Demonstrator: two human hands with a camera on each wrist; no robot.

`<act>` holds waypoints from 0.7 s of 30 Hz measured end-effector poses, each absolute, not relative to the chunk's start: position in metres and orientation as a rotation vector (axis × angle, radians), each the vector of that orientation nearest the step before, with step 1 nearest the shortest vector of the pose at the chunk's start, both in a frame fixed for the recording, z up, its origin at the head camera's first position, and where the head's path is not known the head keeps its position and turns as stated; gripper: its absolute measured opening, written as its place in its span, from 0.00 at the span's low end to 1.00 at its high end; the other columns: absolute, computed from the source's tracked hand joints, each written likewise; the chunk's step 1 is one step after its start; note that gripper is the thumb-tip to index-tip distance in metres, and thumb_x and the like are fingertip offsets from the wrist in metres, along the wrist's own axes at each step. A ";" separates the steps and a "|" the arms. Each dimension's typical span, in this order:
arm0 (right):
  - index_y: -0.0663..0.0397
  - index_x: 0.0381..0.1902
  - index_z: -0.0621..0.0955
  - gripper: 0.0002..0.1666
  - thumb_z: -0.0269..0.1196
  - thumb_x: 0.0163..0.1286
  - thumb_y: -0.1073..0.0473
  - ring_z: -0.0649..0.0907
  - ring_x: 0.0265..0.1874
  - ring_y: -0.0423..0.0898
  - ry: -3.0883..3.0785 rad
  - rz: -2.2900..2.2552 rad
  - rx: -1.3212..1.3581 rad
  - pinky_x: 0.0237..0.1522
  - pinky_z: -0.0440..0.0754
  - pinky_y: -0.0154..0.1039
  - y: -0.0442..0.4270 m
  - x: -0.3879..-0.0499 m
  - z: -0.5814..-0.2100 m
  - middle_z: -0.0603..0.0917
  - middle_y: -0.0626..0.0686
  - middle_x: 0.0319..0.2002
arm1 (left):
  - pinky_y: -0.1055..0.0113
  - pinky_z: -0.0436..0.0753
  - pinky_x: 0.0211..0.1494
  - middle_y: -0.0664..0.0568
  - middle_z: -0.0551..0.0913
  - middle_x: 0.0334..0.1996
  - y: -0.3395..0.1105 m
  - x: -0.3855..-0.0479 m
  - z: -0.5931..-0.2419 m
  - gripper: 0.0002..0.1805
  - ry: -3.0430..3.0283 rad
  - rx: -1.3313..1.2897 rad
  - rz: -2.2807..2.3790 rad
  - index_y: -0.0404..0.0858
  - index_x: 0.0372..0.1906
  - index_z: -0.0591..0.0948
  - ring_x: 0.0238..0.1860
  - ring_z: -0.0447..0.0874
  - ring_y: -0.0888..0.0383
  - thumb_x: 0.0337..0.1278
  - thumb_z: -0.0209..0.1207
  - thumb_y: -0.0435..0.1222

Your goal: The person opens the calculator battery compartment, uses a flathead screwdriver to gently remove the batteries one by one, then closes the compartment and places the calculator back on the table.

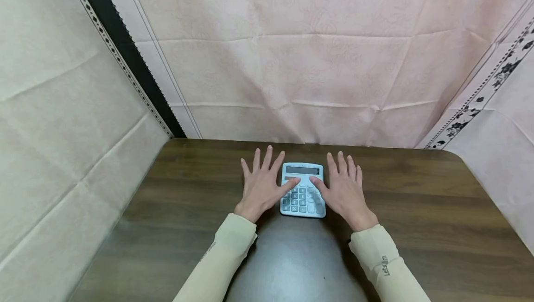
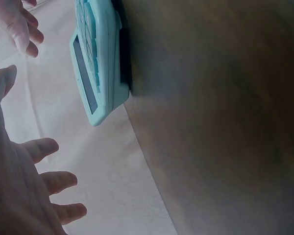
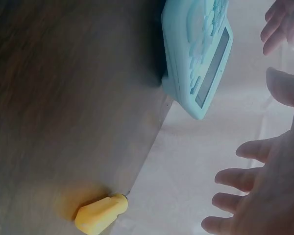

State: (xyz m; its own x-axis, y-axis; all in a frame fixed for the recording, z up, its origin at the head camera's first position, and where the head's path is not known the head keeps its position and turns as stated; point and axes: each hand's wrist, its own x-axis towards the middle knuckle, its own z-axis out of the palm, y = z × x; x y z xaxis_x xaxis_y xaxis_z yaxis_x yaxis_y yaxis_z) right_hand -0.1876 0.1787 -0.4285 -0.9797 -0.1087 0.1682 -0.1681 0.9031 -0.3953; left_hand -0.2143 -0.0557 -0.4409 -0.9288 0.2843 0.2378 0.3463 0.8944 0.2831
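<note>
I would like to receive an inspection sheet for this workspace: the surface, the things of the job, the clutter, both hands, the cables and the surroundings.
Surface: brown wood-grain table, with a sheen near the person.
Job's things: calculator lying on the table, keys up, display at the far end.
Clutter: one yellow thing on the table, seen only in the right wrist view; its kind is unclear.
Left hand: fingers spread, thumb over the calculator without touching it.
Right hand: likewise, on the other side.
Cables: nothing seen.
Surroundings: creased pinkish cloth behind the table, pale cloth at both sides.
</note>
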 end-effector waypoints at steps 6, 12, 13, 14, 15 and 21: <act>0.66 0.84 0.54 0.53 0.59 0.80 0.37 0.48 0.81 0.74 -2.911 0.751 0.209 0.76 0.44 0.74 0.177 -0.187 -0.427 0.50 0.74 0.82 | 0.24 0.36 0.76 0.43 0.50 0.86 -0.056 -0.212 -0.440 0.53 -2.860 -0.471 -0.558 0.52 0.86 0.60 0.85 0.37 0.36 0.66 0.44 0.77; 0.67 0.85 0.52 0.54 0.56 0.81 0.34 0.47 0.81 0.74 -2.914 0.845 0.201 0.76 0.46 0.74 0.177 -0.188 -0.426 0.48 0.74 0.82 | 0.27 0.40 0.78 0.44 0.49 0.86 -0.056 -0.211 -0.439 0.53 -2.881 -0.423 -0.664 0.51 0.87 0.58 0.85 0.37 0.37 0.66 0.45 0.77; 0.67 0.85 0.52 0.55 0.56 0.81 0.34 0.47 0.81 0.74 -2.912 0.861 0.198 0.76 0.46 0.73 0.177 -0.188 -0.425 0.48 0.74 0.82 | 0.28 0.41 0.78 0.44 0.48 0.86 -0.056 -0.211 -0.439 0.53 -2.882 -0.413 -0.690 0.51 0.87 0.58 0.85 0.37 0.38 0.66 0.45 0.77; 0.67 0.85 0.51 0.55 0.56 0.81 0.34 0.47 0.81 0.74 -2.915 0.877 0.188 0.76 0.46 0.74 0.178 -0.187 -0.425 0.48 0.74 0.82 | 0.28 0.42 0.79 0.44 0.49 0.86 -0.056 -0.211 -0.439 0.53 -2.882 -0.404 -0.721 0.51 0.87 0.58 0.85 0.38 0.37 0.66 0.45 0.77; 0.66 0.85 0.50 0.56 0.55 0.81 0.33 0.46 0.81 0.74 -2.921 0.895 0.173 0.76 0.46 0.74 0.179 -0.186 -0.425 0.47 0.74 0.83 | 0.29 0.43 0.79 0.43 0.49 0.86 -0.056 -0.210 -0.440 0.53 -2.881 -0.396 -0.750 0.50 0.87 0.58 0.85 0.39 0.37 0.66 0.45 0.76; 0.65 0.86 0.47 0.58 0.55 0.80 0.31 0.48 0.80 0.75 -2.951 1.062 0.063 0.74 0.51 0.75 0.181 -0.183 -0.422 0.47 0.73 0.83 | 0.33 0.51 0.80 0.43 0.50 0.86 -0.054 -0.207 -0.440 0.52 -2.889 -0.339 -1.009 0.49 0.87 0.58 0.84 0.46 0.36 0.68 0.47 0.75</act>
